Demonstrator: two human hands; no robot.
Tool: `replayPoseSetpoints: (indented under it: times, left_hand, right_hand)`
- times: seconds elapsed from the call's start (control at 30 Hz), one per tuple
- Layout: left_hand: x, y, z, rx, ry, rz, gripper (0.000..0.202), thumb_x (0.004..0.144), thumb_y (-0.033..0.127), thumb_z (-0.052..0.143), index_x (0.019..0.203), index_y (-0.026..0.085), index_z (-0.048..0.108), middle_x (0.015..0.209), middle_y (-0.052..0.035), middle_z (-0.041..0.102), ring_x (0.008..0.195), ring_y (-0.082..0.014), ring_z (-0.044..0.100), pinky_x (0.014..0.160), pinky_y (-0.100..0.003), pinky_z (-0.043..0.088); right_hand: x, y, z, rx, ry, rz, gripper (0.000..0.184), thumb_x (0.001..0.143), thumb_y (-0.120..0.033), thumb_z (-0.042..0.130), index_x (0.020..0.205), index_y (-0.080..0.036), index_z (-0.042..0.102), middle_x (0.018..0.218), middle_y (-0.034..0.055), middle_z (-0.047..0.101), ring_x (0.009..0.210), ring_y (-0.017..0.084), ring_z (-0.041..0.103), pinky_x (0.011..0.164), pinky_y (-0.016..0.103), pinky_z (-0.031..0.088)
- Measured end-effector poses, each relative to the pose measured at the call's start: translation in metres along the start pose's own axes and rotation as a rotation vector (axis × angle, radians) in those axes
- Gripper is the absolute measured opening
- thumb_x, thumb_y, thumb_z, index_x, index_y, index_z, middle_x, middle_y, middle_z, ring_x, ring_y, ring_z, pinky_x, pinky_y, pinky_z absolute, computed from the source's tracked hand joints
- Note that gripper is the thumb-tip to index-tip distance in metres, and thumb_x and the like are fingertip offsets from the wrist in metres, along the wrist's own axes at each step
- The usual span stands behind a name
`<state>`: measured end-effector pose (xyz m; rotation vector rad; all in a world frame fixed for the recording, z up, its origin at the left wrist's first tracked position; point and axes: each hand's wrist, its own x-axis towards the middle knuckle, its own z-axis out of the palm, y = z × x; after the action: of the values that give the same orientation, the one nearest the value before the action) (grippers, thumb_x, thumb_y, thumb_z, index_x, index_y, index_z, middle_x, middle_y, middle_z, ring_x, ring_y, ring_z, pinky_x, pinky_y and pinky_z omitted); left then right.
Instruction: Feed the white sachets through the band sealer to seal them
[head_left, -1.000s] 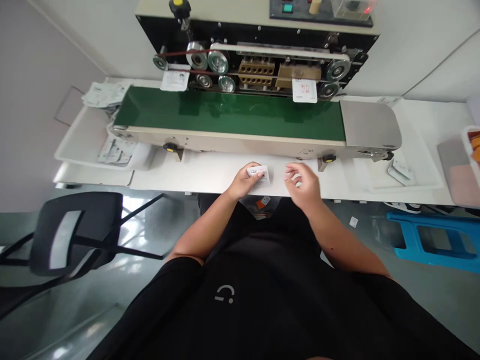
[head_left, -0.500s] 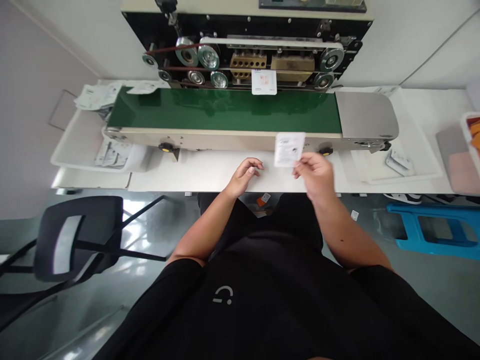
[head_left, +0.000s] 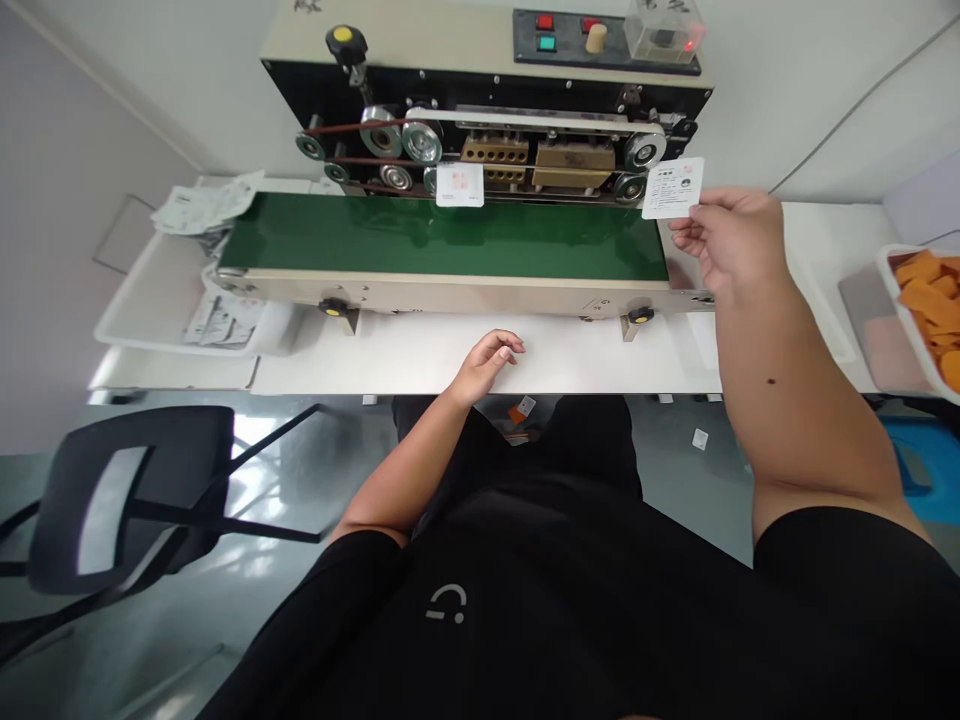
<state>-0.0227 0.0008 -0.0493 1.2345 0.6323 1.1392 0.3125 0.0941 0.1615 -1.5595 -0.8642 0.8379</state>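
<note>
Between thumb and fingers, my right hand [head_left: 735,235] pinches a small white printed packet [head_left: 673,189] by its lower right corner. That packet is at the right end of the band sealing machine [head_left: 487,70], beside its right-hand rollers. Another white packet [head_left: 460,186] hangs from the belts midway along the machine, above the green conveyor [head_left: 442,235]. My left hand [head_left: 487,365] rests at the front of the white table [head_left: 405,350], its fingers loosely curled and apart, holding nothing.
At the left a white bin [head_left: 135,300] holds several packets. A clear bin of orange pieces [head_left: 930,300] stands at the right. Black knobs [head_left: 639,315] stick out under the conveyor. A black chair [head_left: 135,500] is at the left, and a blue stool [head_left: 919,460] at the right.
My right hand has carried its packet up and right to the machine's right end. The packet in the belts has travelled left. My left hand has hardly moved.
</note>
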Motion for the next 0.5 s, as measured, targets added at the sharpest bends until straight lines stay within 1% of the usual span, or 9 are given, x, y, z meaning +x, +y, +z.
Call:
replayPoseSetpoints:
  times: [0.1, 0.23, 0.3, 0.33, 0.4, 0.47, 0.5]
  left_hand:
    - [0.0, 0.0, -0.001, 0.002, -0.001, -0.006, 0.039, 0.1, 0.056, 0.069, 0.117, 0.021, 0.072, 0.111, -0.01, 0.07, 0.107, -0.0208, 0.066, 0.09, -0.033, 0.056]
    - [0.0, 0.002, -0.001, 0.015, 0.001, -0.017, 0.038, 0.101, 0.055, 0.069, 0.116, 0.021, 0.072, 0.111, -0.0098, 0.07, 0.106, -0.0203, 0.066, 0.09, -0.033, 0.056]
    - [0.0, 0.003, 0.0, 0.023, 0.006, -0.018, 0.039, 0.101, 0.056, 0.069, 0.116, 0.021, 0.072, 0.111, -0.0099, 0.07, 0.106, -0.0205, 0.066, 0.09, -0.033, 0.056]
    - [0.0, 0.004, 0.0, 0.026, 0.01, -0.017, 0.039, 0.101, 0.057, 0.069, 0.116, 0.021, 0.072, 0.111, -0.01, 0.07, 0.106, -0.0207, 0.066, 0.09, -0.034, 0.057]
    - [0.0, 0.004, 0.0, 0.032, 0.018, -0.011, 0.04, 0.1, 0.058, 0.069, 0.116, 0.021, 0.072, 0.11, -0.01, 0.069, 0.105, -0.021, 0.066, 0.089, -0.034, 0.057]
    - [-0.001, 0.005, -0.001, 0.042, 0.024, -0.009, 0.041, 0.1, 0.058, 0.069, 0.115, 0.021, 0.072, 0.11, -0.0101, 0.069, 0.105, -0.0213, 0.066, 0.089, -0.035, 0.057]
    - [-0.001, 0.005, -0.001, 0.048, 0.028, -0.009, 0.041, 0.1, 0.058, 0.069, 0.115, 0.021, 0.072, 0.11, -0.0102, 0.069, 0.105, -0.0215, 0.066, 0.089, -0.035, 0.057]
  right_hand:
    - [0.006, -0.001, 0.016, 0.005, -0.026, 0.012, 0.02, 0.099, 0.004, 0.057, 0.106, -0.008, 0.071, 0.068, 0.0025, 0.066, 0.059, 0.007, 0.06, 0.059, 0.017, 0.054]
    - [0.011, -0.003, 0.038, -0.001, -0.045, 0.1, 0.021, 0.103, 0.002, 0.059, 0.12, -0.006, 0.067, 0.068, 0.0011, 0.065, 0.066, 0.008, 0.065, 0.068, 0.021, 0.058]
    - [0.009, -0.005, 0.044, -0.038, -0.087, 0.121, 0.021, 0.105, -0.001, 0.06, 0.124, -0.005, 0.067, 0.072, 0.0026, 0.068, 0.068, 0.008, 0.065, 0.069, 0.022, 0.058]
    - [0.007, -0.006, 0.044, -0.058, -0.109, 0.106, 0.022, 0.105, -0.002, 0.061, 0.126, -0.005, 0.067, 0.077, 0.0037, 0.07, 0.067, 0.008, 0.064, 0.068, 0.022, 0.057]
    - [0.003, -0.01, 0.032, -0.094, -0.117, 0.015, 0.027, 0.105, -0.006, 0.063, 0.131, -0.007, 0.066, 0.091, 0.0061, 0.074, 0.063, 0.005, 0.061, 0.063, 0.021, 0.053]
    - [0.004, -0.011, 0.004, -0.134, -0.035, -0.158, 0.031, 0.104, -0.009, 0.061, 0.135, -0.009, 0.064, 0.108, 0.0086, 0.074, 0.062, 0.003, 0.059, 0.059, 0.02, 0.049]
    - [0.006, -0.01, -0.016, -0.167, 0.047, -0.262, 0.031, 0.105, -0.01, 0.059, 0.136, -0.01, 0.063, 0.115, 0.0099, 0.073, 0.064, 0.003, 0.061, 0.059, 0.019, 0.048]
